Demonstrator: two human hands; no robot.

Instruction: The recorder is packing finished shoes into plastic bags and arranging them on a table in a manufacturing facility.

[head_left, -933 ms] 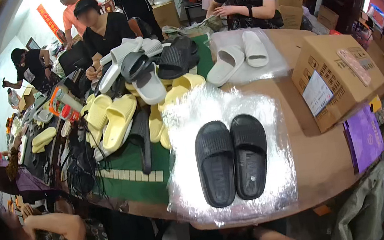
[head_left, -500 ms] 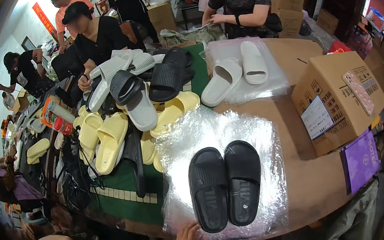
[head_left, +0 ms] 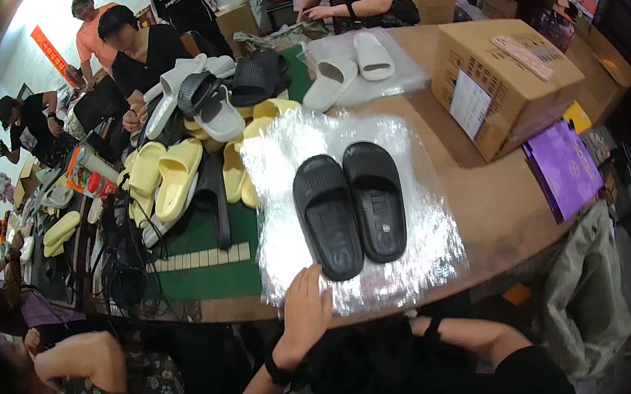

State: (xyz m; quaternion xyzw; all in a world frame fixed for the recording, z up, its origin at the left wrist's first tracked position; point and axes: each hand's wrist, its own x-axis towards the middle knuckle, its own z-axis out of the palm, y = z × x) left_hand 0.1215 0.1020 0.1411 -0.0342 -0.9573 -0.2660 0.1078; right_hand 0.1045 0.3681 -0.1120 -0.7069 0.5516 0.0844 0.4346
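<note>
A pair of black slide slippers point(head_left: 351, 212) lies side by side, toes away from me, on a stack of clear plastic bags point(head_left: 425, 242) at the table's front edge. My left hand point(head_left: 306, 310) rests on the near left of the bags. Its fingers are stretched out, the tips beside the heel of the left slipper, and it grips nothing. My right hand point(head_left: 420, 324) is low at the table edge, right of the slippers. Its fingers are mostly hidden, with a small whitish spot by them. I cannot make out whether it holds anything.
Yellow, white, grey and black slippers point(head_left: 180, 184) are heaped at the left. White slippers point(head_left: 373, 56) lie on more plastic bags at the back. A cardboard box point(head_left: 504, 84) and a purple bag point(head_left: 565, 170) stand right. People point(head_left: 147, 56) are across the table and at my left.
The view has tilted down, so the table sits higher in the picture. My left hand has moved forward onto the bags, beside the slipper's heel. More of both forearms shows.
</note>
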